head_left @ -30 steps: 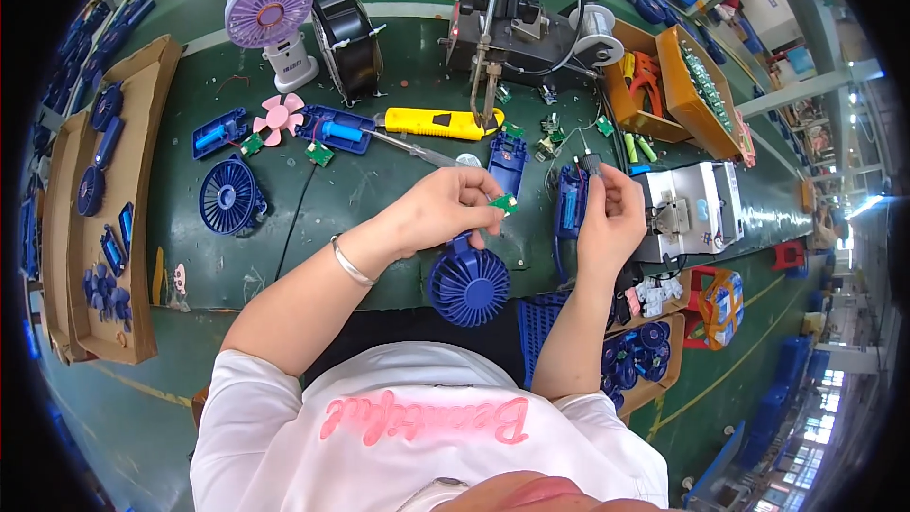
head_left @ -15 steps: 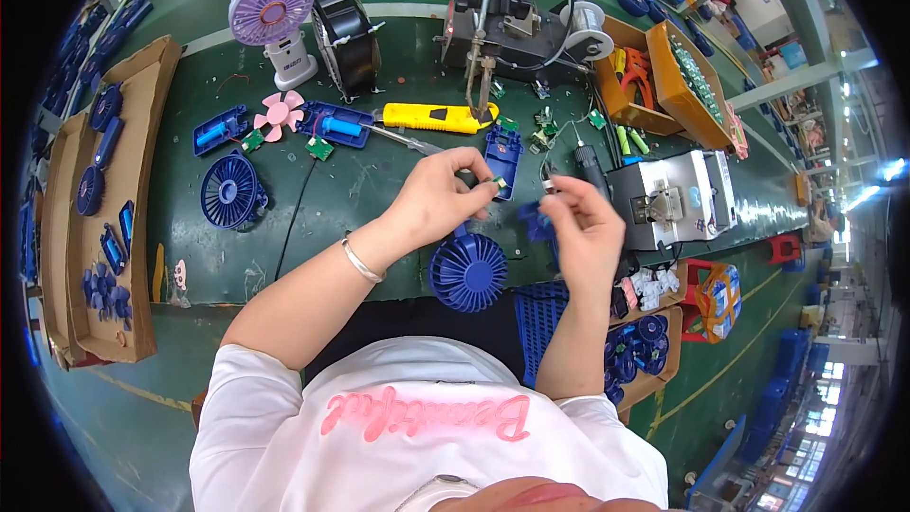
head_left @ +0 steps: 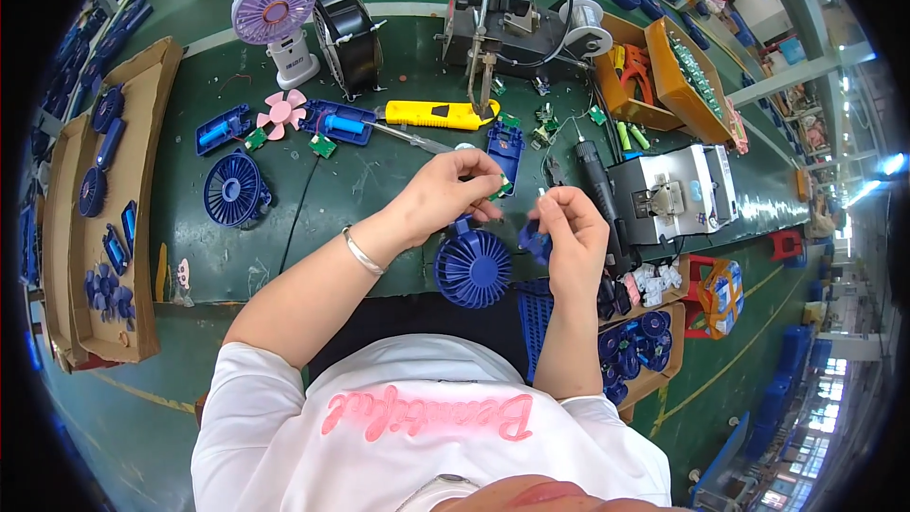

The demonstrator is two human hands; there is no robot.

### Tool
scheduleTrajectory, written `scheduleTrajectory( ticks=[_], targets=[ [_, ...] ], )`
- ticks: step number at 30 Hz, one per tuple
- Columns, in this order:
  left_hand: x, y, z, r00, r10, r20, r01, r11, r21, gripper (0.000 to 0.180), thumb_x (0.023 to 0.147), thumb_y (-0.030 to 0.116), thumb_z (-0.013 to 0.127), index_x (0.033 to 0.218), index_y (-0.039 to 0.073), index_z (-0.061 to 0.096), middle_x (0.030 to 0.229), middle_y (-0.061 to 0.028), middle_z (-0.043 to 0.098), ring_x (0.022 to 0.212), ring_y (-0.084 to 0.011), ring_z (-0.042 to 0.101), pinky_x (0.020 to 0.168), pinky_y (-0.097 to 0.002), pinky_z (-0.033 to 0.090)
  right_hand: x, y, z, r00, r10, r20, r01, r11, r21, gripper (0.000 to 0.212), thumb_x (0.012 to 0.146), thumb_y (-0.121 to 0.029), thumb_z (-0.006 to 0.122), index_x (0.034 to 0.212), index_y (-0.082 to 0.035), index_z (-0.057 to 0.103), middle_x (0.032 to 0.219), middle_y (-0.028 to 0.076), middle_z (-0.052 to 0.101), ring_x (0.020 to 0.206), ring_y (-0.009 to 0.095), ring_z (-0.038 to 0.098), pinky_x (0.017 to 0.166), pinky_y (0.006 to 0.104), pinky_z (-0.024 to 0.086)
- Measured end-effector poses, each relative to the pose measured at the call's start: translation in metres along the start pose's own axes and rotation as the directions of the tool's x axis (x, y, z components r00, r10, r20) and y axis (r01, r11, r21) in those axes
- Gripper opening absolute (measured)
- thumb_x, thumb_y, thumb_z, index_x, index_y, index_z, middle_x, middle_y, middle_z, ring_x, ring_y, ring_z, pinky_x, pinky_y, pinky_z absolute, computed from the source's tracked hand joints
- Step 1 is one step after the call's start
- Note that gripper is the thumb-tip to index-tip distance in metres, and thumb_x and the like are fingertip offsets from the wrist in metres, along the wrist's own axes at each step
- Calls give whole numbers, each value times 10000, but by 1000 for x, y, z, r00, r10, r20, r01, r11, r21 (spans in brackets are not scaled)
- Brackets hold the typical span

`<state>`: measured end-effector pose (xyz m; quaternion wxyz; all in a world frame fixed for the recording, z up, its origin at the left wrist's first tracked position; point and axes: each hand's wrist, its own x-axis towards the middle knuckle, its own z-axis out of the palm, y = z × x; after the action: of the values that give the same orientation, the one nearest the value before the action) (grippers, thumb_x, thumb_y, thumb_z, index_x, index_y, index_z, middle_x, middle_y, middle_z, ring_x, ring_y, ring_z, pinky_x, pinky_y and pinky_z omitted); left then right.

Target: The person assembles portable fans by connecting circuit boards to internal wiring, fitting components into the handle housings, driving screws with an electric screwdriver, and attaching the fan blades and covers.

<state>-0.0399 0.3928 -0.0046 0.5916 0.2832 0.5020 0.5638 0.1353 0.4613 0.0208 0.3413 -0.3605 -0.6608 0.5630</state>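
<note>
My left hand (head_left: 447,192) pinches a small green circuit board (head_left: 500,189) between thumb and fingertips. Opposite it, my right hand (head_left: 576,228) is closed with a small white piece (head_left: 541,193) at its fingertips; its kind is too small to tell. A dark blue plastic part (head_left: 535,242), perhaps a fan blade, shows beside the right fingers, partly hidden. Just below the left hand lies a round blue fan head (head_left: 472,270). Beyond both hands is an opened blue handle shell (head_left: 506,152).
A yellow utility knife (head_left: 436,115) and a soldering stand (head_left: 485,76) are farther back. Leftward lie a pink fan blade (head_left: 282,114), a blue fan grille (head_left: 233,190) and a cardboard tray (head_left: 142,199). A black electric screwdriver (head_left: 597,185) and a metal-fronted box (head_left: 668,199) stand right.
My right hand has moved slightly left and down, with the white piece at its fingertips. My left hand has shifted very little and keeps the circuit board.
</note>
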Motion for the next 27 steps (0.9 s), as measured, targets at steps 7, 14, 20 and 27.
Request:
scheduleTrajectory(
  ticks=[7, 14, 20, 27],
  targets=[
    [-2, -3, 2, 991, 109, 77, -112, 993, 40, 138, 926, 143, 613, 1006, 31, 600, 874, -20, 637, 784, -83, 617, 696, -232, 498, 7, 5, 3, 974, 152, 165, -173, 977, 120, 107, 930, -79, 565, 908, 14, 613, 733, 28, 610, 668, 99, 586, 655, 228, 466],
    [-1, -4, 2, 971, 211, 113, -220, 973, 71, 102, 916, 111, 622, 983, 34, 615, 896, -5, 649, 831, -64, 587, 732, -232, 468, 7, -1, -1, 955, 141, 262, -191, 966, 177, 127, 909, -87, 593, 868, 22, 645, 708, 48, 627, 666, 118, 592, 705, 264, 482],
    [-4, 0, 3, 968, 226, 109, -235, 969, 80, 110, 914, 105, 622, 992, 27, 621, 898, -8, 648, 834, -68, 594, 768, -239, 486, 14, 0, -3, 947, 158, 280, -218, 956, 197, 140, 899, -104, 612, 874, 28, 653, 705, 49, 628, 661, 116, 588, 693, 258, 471],
    [-4, -2, 5, 973, 210, 94, -215, 976, 41, 118, 909, 109, 634, 982, 16, 628, 886, -13, 645, 816, -72, 597, 763, -245, 499, 3, 1, 6, 988, 95, 121, -117, 976, 185, 124, 906, -97, 614, 859, 15, 638, 704, 40, 624, 664, 103, 586, 663, 232, 455]
  ],
)
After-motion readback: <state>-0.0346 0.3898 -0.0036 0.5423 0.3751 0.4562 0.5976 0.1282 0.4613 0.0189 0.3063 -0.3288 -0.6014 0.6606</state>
